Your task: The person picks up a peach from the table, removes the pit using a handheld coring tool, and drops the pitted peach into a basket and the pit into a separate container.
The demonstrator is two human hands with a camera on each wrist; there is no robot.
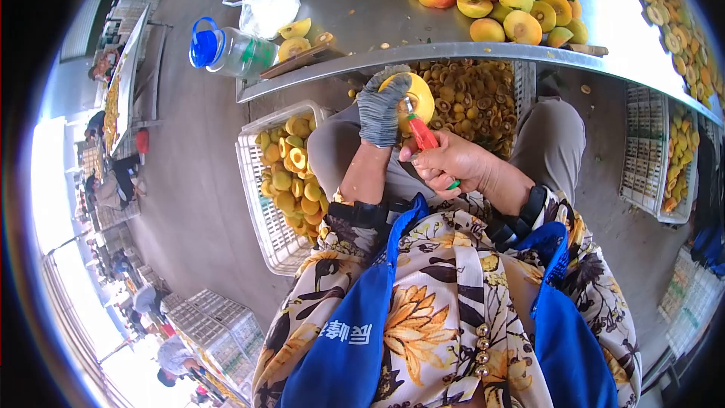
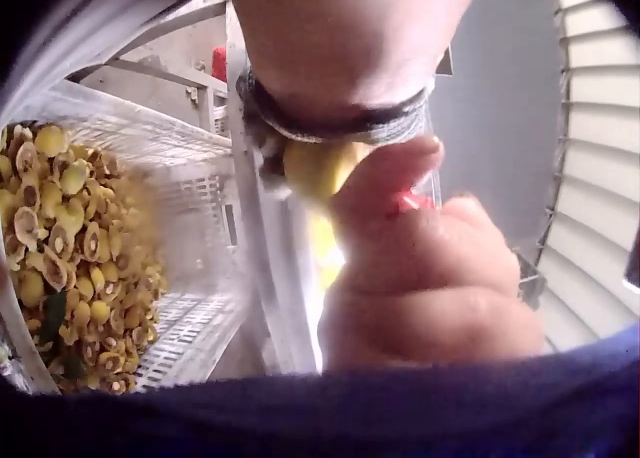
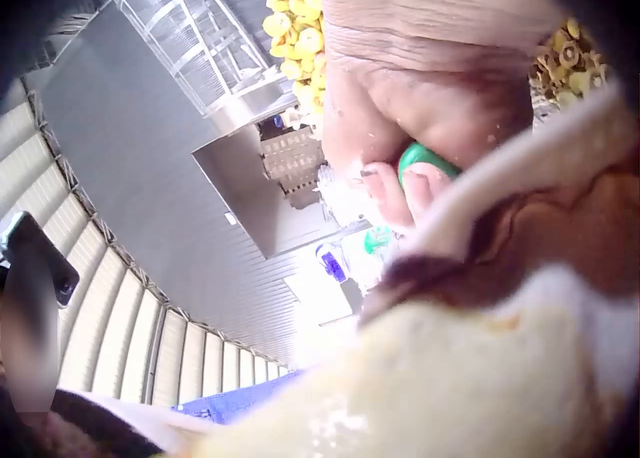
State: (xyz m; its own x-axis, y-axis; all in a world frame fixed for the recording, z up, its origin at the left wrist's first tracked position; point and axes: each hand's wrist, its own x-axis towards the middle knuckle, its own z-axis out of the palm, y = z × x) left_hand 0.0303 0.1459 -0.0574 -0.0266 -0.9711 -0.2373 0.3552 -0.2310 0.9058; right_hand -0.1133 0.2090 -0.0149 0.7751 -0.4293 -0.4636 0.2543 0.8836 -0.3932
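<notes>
The left hand, in a grey glove, grips a yellow fruit half with its cut side up, over a crate of discarded pieces. The bare right hand holds a red-handled tool whose metal tip touches the middle of the fruit. In the left wrist view the right hand covers most of the tool, and part of the yellow fruit shows beside it. In the right wrist view a green handle end sticks out between the curled fingers of the right hand.
A metal table ahead bears fruit halves, a clear bottle with a blue lid and a white plastic bag. A crate of yellow halves stands left of the knees; beneath the table edge lies a pile of cut pieces.
</notes>
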